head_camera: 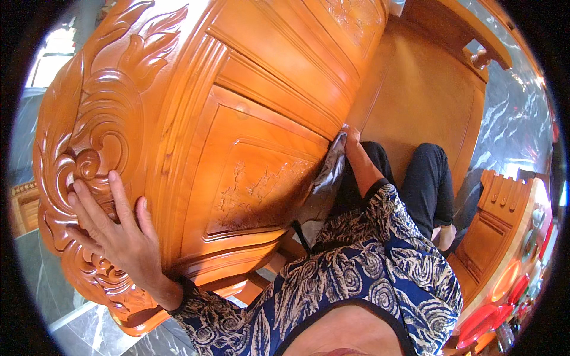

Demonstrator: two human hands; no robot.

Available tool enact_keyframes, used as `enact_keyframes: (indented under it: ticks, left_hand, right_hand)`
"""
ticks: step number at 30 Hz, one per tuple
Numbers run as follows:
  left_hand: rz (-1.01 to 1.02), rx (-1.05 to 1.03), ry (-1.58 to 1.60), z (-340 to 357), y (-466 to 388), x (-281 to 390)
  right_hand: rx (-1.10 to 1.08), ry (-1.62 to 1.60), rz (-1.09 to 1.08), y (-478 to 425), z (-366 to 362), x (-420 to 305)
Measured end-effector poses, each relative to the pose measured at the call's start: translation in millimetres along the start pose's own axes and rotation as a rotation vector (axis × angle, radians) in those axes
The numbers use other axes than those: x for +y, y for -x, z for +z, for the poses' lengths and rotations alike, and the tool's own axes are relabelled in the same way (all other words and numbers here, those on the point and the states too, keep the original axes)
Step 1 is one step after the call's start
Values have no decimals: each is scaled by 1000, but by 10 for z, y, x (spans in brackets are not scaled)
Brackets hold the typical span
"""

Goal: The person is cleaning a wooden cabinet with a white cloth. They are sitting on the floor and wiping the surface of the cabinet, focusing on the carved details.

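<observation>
A carved, glossy wooden bench back (267, 133) fills the left and middle of the view. My left hand (120, 231) rests with spread fingers on its carved scroll crest (107, 129) and holds nothing. Near the bottom edge of the panelled back, where it meets the wooden seat (414, 84), my right hand (351, 135) is closed on a grey cloth (331, 164), which hangs down beside the carved panel. Part of the right hand's fingers is hidden by the cloth and the wood.
My bent knees in dark trousers (427, 178) are on the seat. A wooden armrest (472, 26) stands at the far end. At lower right, a wooden table (516, 240) bears red dishes (485, 320) and other containers. Grey marble-patterned floor (512, 120) shows around the furniture.
</observation>
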State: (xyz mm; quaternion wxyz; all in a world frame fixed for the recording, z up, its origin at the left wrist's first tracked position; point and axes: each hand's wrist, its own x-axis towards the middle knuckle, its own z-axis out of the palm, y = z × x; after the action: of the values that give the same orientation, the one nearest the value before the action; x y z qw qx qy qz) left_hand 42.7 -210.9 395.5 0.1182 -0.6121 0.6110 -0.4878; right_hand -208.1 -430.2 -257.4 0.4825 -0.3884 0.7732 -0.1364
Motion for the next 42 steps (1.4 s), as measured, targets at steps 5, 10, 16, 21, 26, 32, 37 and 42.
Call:
enact_keyframes:
  ticks: [5,10,16,21,26,32,37,42]
  left_hand:
    - [-26,-39,-29,-153,65,-35]
    - [-31,-9,31,-174,-48,42]
    - [-27,-55,70,-77,-78,109]
    - [-29,-92,113,-41,-54,84]
    - [-18,-69,168,12,-116,116]
    - [-33,-81,141,-41,-128,104]
    - [-26,-64,154,-55,-167,146]
    - [-29,-64,159,-138,-199,145]
  right_hand:
    - [-71,698,-605,561,-253,-468]
    - [131,-826,-118,1214,-434,-763]
    - [373,-661,-393,1625,-580,-942]
    - [346,-522,-725,2373,-835,-1491]
    - [382,-467,-991,2684,-982,-1998]
    - [285,-545,-1087,3065,-1223,-2586]
    - [280,-620,-1260,3310,-1491,-3123]
    - [324,-644,-1373,3523,-1686,-3417]
